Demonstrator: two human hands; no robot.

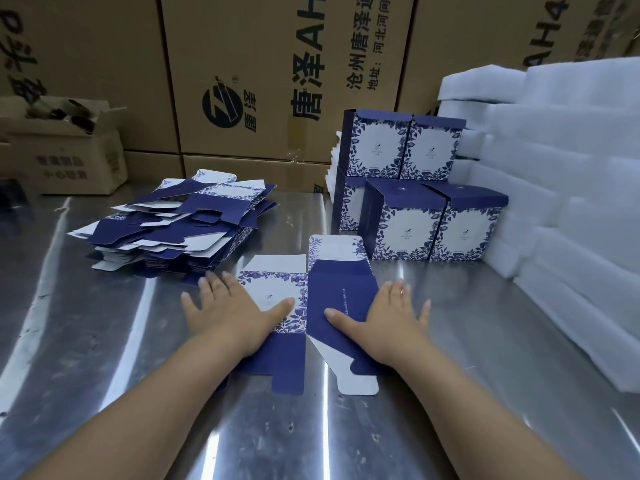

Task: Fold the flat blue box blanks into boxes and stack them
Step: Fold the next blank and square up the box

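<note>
– What is in front of the person?
– One flat box blank (332,292) lies on the metal table (104,341), near the middle of its front edge. It is dark blue, with a white panel framed by blue leaves. White-backed flaps stick out at both ends.

– And the hands?
– Both lie flat on it and grip nothing. The left hand (225,313) presses the white leafy panel, fingers straight and spread. The right hand (391,317), a ring on one finger, presses the plain blue panel and reaches past the blank's right edge onto the metal.

– Where are the other blanks?
– A loose, untidy pile of blanks (180,223) sits left of centre, just beyond the left fingertips.

– Any finished ones?
– Yes. Folded boxes (408,233) stand toward the back right of the table, stacked two high. The two in front have their lids shut, and I cannot tell what is inside.

– Any other containers?
– A small open carton (65,157) at the back left corner holds dark things too blurred to name.

– What else is around?
– White foam sheets (554,185) are piled high along the right edge, just beside the folded boxes. Big brown cartons (259,64) with black print wall off the back edge.
</note>
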